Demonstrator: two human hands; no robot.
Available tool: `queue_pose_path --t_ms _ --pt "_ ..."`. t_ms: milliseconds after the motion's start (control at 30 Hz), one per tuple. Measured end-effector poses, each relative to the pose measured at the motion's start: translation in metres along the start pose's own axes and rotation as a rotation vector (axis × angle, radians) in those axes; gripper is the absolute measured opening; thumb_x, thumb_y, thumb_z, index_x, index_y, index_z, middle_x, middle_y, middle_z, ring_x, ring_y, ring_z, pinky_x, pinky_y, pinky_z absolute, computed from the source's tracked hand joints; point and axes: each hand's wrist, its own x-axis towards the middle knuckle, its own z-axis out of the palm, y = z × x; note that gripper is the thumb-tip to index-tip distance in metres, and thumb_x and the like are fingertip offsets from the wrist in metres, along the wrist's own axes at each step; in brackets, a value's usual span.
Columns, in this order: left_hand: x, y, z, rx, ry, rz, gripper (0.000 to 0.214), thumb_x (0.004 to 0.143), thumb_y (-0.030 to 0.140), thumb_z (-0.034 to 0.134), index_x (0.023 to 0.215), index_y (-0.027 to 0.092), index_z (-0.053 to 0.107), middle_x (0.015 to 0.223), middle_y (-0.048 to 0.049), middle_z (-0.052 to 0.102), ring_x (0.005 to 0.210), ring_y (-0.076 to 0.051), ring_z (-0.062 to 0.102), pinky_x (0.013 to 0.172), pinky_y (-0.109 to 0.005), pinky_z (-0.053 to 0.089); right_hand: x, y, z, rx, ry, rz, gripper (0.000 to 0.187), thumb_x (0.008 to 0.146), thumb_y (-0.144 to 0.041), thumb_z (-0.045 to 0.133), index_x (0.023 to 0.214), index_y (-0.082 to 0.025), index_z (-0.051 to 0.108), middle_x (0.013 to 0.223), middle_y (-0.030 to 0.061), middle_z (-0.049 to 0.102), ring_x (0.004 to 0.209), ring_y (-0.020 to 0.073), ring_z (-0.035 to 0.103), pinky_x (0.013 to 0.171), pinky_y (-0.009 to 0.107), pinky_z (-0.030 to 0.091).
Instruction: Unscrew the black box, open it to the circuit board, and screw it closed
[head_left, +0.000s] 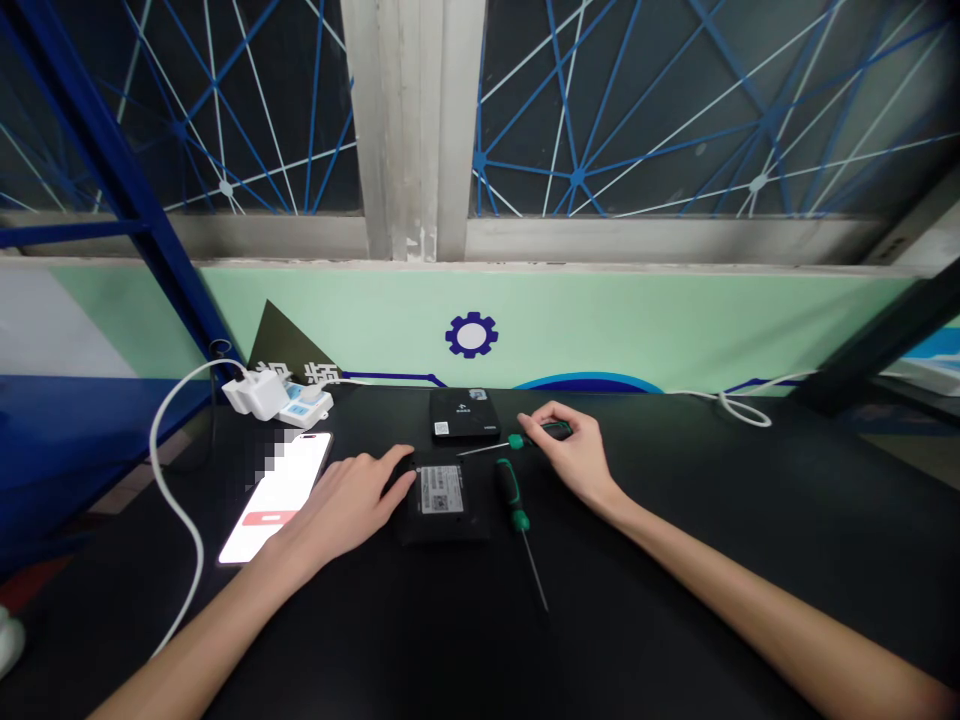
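Note:
A small black box with a white label (442, 497) lies flat on the black table (675, 560). My left hand (349, 500) rests palm down beside it, its fingers stretched out and touching the box's left edge. My right hand (574, 450) is closed around the black handle of a green-collared screwdriver (502, 444), whose shaft points left toward the box. A second green and black screwdriver (517, 520) lies loose just right of the box, tip toward me. Another black box (464, 414) sits behind the first.
A phone (276, 496) with a lit screen lies left of my left hand. Behind it are a white charger and power strip (274, 397) with a white cable (174, 500) looping off the table's left edge. Another white cable (742, 408) lies at the back right, against the green wall.

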Motion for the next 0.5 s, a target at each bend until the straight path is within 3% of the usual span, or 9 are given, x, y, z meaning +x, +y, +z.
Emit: queue_pose_path --t_ms 267,500 --pt "0.000 -0.003 0.003 0.021 0.011 0.006 0.052 0.105 0.045 0.022 0.144 0.024 0.048 0.076 -0.0056 0.069 0.073 -0.026 0.070 0.063 -0.030 0.047 -0.017 -0.015 0.010 0.011 -0.111 -0.083 0.030 0.088 -0.044 0.067 0.071 -0.021 0.060 0.071 0.0024 0.064 0.069 0.0195 0.060 0.067 0.031 0.047" --pt "0.000 -0.003 0.003 0.017 -0.008 -0.012 0.052 0.105 0.047 0.023 0.145 0.025 0.047 0.079 -0.0056 0.070 0.071 -0.026 0.069 0.063 -0.031 0.046 -0.022 -0.024 0.013 0.049 -0.219 -0.053 0.031 0.087 -0.044 0.069 0.068 -0.021 0.060 0.068 0.0016 0.063 0.062 0.0174 0.058 0.060 0.029 0.046"
